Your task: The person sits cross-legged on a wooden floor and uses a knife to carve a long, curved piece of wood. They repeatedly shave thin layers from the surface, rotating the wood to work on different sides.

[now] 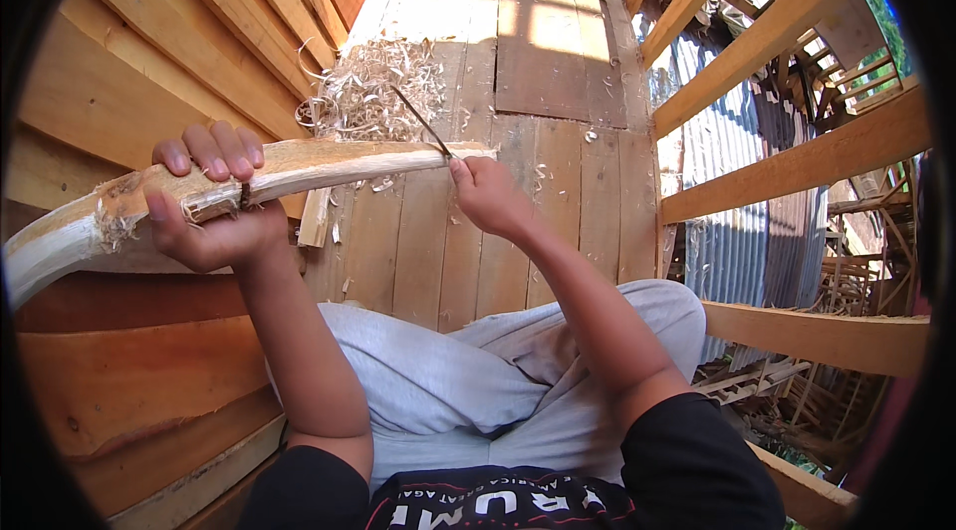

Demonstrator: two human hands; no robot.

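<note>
A long, curved length of pale wood [344, 163] with a peeled white underside reaches from the left edge to the middle of the view. My left hand [234, 229] grips it from below, the fingers curled over its top edge and the thumb along its near side. Closed near the wood's right end is my right hand [490, 196], holding a thin dark knife [423, 120]. The blade crosses the wood and points away and to the left; its handle is hidden in my fist. Frayed fibres [118, 223] stick up left of my left hand.
Curly wood shavings [383, 87] lie heaped on the plank floor [418, 261] beyond the wood. Leaning boards [189, 17] line the left side. Wooden rails [797, 161] run along the right, with corrugated metal sheets [722, 251] lower down outside. My crossed legs [428, 361] are close below.
</note>
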